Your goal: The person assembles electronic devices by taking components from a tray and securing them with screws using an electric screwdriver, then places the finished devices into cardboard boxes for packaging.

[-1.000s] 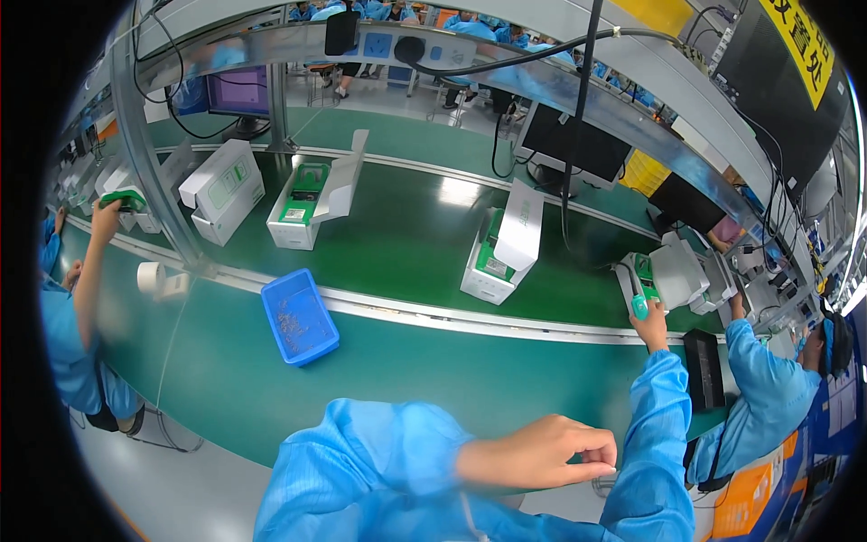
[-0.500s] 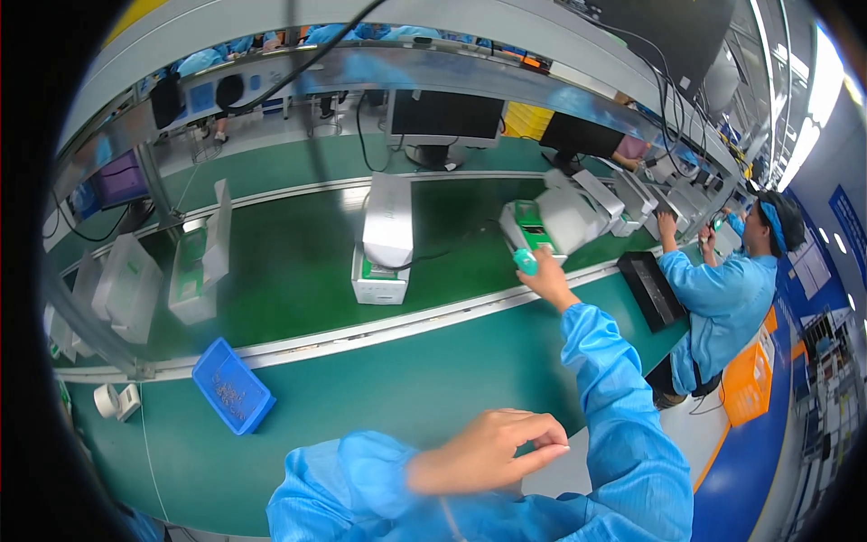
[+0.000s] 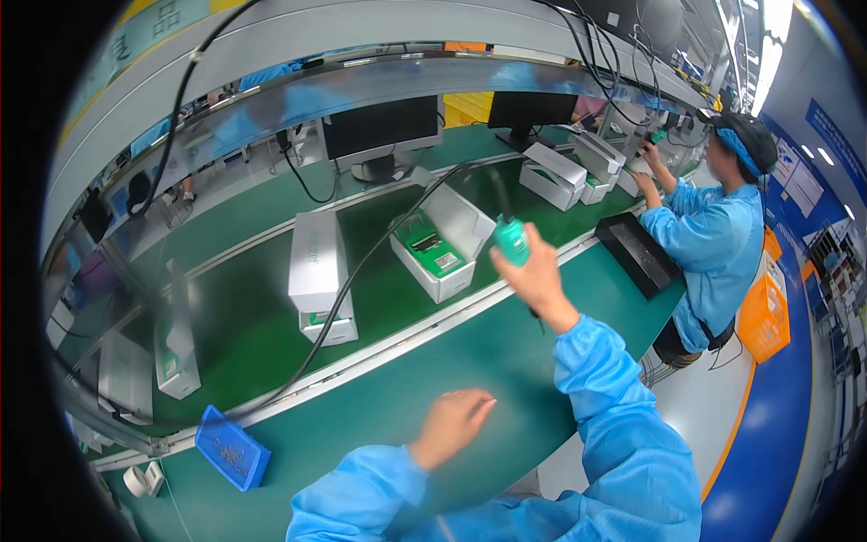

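My right hand (image 3: 537, 280) is wrapped round a teal powered screwdriver (image 3: 512, 242), raised just right of an open white box (image 3: 440, 282). A blurred dark shaft sticks up from the tool. Inside that box lies a green insert (image 3: 433, 248) with a dark part in it, and its lid is tipped back to the right. My left hand (image 3: 452, 425) hovers over the green bench (image 3: 370, 397) with its fingers curled together and blurred. Whatever they may pinch is too small to make out. A blue tray (image 3: 237, 447) of small metal pieces sits to the left.
More white boxes (image 3: 316, 262) stand along the dark green line (image 3: 244, 352). A black cable (image 3: 348, 289) hangs across the view. To the right, a co-worker (image 3: 722, 226) handles boxes beside a black tray (image 3: 637, 253). White tape (image 3: 135, 481) lies at the left.
The view has swung right. My right hand has lifted the screwdriver away from the open box, uncovering its green insert. My left hand has moved forward over the bench, fingers still curled.
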{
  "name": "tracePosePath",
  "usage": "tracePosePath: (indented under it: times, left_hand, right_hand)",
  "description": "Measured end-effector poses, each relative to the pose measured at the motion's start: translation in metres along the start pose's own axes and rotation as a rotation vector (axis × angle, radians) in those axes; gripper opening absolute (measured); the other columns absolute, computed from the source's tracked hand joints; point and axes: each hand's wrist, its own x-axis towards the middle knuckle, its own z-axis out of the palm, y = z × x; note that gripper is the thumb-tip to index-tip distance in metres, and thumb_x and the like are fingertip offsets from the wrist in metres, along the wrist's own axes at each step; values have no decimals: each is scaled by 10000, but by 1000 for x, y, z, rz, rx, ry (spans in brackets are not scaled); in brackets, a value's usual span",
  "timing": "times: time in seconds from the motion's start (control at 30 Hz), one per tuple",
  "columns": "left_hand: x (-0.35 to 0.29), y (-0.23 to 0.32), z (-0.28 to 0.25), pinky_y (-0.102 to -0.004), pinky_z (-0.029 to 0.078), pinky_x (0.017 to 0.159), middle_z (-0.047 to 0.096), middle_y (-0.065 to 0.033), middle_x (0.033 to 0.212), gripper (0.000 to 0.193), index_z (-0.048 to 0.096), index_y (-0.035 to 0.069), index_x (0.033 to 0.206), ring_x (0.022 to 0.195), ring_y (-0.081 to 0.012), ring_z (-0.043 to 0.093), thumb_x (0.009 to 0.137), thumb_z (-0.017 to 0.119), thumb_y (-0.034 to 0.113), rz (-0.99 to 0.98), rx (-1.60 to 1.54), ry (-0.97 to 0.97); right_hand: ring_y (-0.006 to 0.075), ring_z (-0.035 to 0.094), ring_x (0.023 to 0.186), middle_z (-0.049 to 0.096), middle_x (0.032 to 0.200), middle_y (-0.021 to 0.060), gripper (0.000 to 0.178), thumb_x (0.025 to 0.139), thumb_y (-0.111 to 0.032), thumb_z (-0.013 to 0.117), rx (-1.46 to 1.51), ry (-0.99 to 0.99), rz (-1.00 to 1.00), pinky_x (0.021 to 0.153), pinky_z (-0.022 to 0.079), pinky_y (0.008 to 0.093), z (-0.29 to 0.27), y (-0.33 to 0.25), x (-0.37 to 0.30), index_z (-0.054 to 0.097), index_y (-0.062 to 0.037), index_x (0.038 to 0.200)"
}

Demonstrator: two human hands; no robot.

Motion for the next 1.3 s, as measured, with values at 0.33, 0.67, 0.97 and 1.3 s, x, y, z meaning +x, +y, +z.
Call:
tracePosePath:
  times: [0.33, 0.67, 0.97, 1.3]
  left_hand:
    - [8, -49, 6, -292, 517, 646, 672, -96, 806, 169, 641, 38, 918, 723, -186, 658, 847, 604, 188, -359, -202, -116]
    - [9, -44, 1, -219, 494, 576, 659, -65, 734, 121, 632, 15, 905, 647, -99, 631, 851, 598, 118, -471, -345, -58]
    - [17, -37, 2, -244, 510, 600, 664, -79, 800, 130, 629, 19, 922, 694, -130, 656, 853, 601, 125, -465, -363, -89]
    - [19, -42, 11, -251, 506, 608, 662, -77, 793, 158, 626, 28, 934, 704, -134, 655, 867, 592, 167, -449, -354, -100]
  right_hand:
    - [397, 551, 945, 482, 1152, 213, 463, 677, -252, 694, -612, -67, 162, 783, 472, 451, -42, 228, 93, 495, -64, 1050]
    - [383, 551, 970, 444, 1221, 194, 497, 655, -189, 716, -680, -133, 166, 796, 486, 433, -32, 284, 133, 470, -41, 1060]
    - [375, 541, 981, 470, 1127, 184, 508, 645, -228, 722, -707, -252, 145, 840, 462, 422, -42, 291, 154, 522, -33, 1070]
    - [345, 537, 1038, 495, 1168, 223, 636, 618, -258, 735, -653, -318, 125, 890, 454, 391, -17, 305, 131, 514, 4, 1154]
